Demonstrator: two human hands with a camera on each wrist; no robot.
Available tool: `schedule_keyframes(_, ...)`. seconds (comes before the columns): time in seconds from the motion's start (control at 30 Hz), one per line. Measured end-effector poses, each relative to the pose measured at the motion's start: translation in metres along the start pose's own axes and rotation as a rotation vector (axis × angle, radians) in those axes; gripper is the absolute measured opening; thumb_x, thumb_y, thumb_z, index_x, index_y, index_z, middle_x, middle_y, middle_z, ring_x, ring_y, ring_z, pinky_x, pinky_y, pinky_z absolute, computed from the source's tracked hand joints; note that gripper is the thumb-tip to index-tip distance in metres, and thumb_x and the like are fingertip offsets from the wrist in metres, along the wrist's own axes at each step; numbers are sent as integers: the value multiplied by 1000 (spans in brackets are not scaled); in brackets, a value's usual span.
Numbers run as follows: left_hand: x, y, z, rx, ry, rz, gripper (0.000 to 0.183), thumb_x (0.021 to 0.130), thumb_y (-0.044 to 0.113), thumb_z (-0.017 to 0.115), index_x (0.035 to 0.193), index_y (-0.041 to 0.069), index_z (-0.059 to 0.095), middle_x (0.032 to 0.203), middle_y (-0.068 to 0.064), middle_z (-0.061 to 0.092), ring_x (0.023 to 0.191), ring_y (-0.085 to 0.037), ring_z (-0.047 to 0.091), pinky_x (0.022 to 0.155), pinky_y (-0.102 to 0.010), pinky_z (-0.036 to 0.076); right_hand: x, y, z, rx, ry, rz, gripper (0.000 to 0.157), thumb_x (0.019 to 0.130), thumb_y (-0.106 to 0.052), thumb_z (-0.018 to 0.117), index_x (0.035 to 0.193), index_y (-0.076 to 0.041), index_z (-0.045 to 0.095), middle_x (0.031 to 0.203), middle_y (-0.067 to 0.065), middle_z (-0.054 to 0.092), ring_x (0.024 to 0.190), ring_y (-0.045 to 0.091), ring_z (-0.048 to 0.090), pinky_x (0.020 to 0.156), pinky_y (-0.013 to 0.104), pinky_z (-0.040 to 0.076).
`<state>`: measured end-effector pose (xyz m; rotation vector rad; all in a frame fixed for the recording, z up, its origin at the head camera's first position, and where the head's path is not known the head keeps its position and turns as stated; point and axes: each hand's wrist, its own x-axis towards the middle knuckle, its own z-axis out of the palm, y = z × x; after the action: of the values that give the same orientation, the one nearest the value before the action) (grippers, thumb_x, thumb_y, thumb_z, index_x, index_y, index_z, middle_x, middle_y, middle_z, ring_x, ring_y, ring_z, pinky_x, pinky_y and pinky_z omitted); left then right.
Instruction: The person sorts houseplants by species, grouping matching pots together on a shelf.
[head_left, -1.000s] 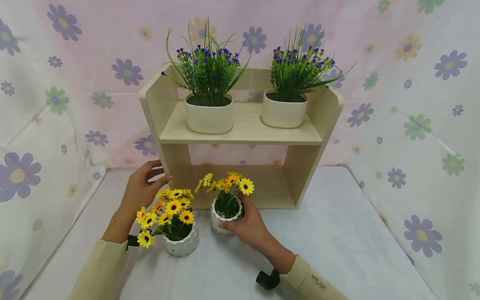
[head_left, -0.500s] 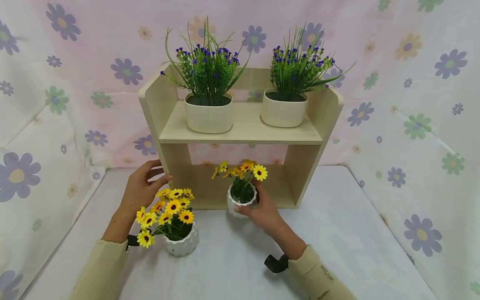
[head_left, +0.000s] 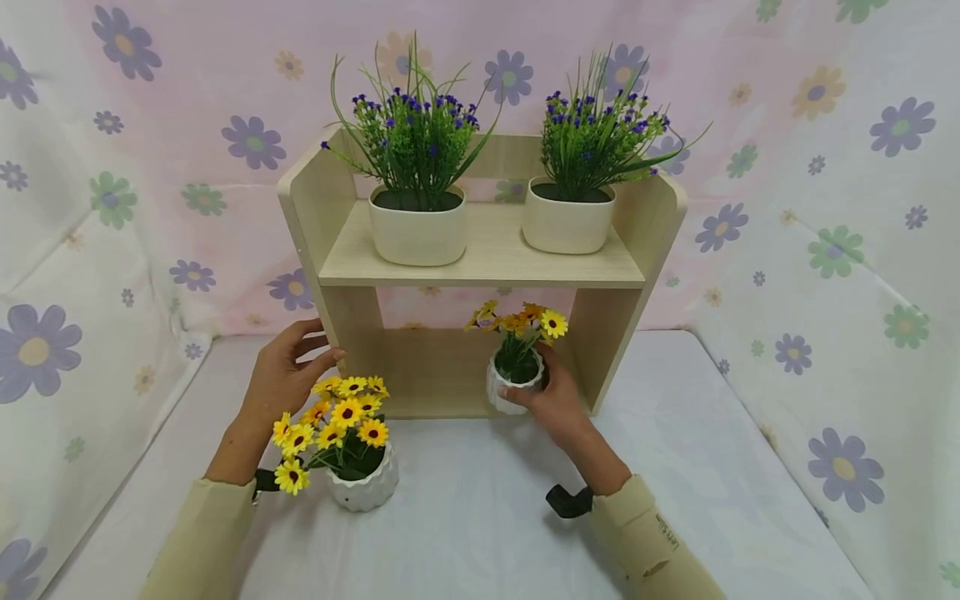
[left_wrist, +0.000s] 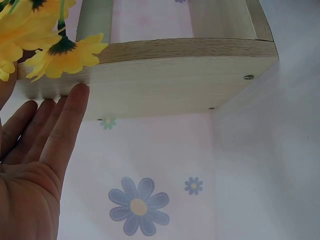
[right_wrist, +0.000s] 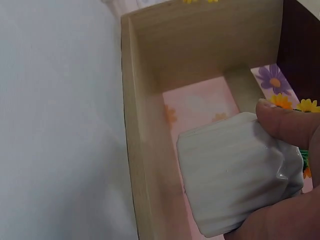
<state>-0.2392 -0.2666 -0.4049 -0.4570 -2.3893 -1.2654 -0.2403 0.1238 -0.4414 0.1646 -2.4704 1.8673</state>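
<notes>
Holding white pot point(right_wrist: 225, 175) in right hand point(head_left: 558, 407), grip clamped round it; left hand point(head_left: 281, 375) touching shelf unit point(head_left: 483, 273), grip apart.

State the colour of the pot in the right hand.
The pot is white, clearest in the right wrist view.

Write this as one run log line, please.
right hand: holds white flowerpot at lower compartment; left hand: touches wooden shelf; second flowerpot: on table

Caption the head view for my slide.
Right hand holding a white pot of yellow flowers at the lower opening of a wooden shelf, left hand at its side, two purple-flowered plants above.
</notes>
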Motion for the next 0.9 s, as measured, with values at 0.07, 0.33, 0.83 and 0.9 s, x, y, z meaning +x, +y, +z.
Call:
schedule_keyframes(0.07, 0, 0, 0, 11, 0, -5, 52, 93, 8, 71, 142, 6, 53, 138, -15, 58, 121, -40, 60, 86, -5, 46, 2, 2, -4, -18, 8, 8, 89, 74, -20, 90, 148, -24, 40, 150, 2, 43, 142, 26, 36, 120, 52, 28)
schedule_keyframes(0.33, -1, 2, -1, 23, 3, -32, 52, 93, 13, 72, 142, 11, 53, 138, -10, 58, 122, -35, 61, 84, -5, 46, 12, 15, -14, -18, 48, 19, 87, 76, -18, 89, 148, -23, 41, 151, 2, 42, 142, 26, 36, 119, 53, 28)
schedule_keyframes(0.83, -5, 43, -4, 0, 8, 34, 46, 92, 3, 70, 136, -3, 55, 132, -21, 60, 116, -44, 61, 86, -5, 47, 25, 34, -26, -27, 87, 30, 86, 78, -21, 87, 150, -25, 39, 150, 5, 41, 142, 26, 34, 120, 52, 25)
schedule_keyframes(0.9, -5, 43, -3, 0, 11, 35, 46, 92, 2, 70, 135, -3, 55, 132, -20, 60, 117, -42, 62, 85, -5, 47, 26, 36, -26, -32, 87, 37, 86, 79, -22, 87, 150, -25, 38, 151, 5, 40, 142, 26, 34, 121, 52, 25)
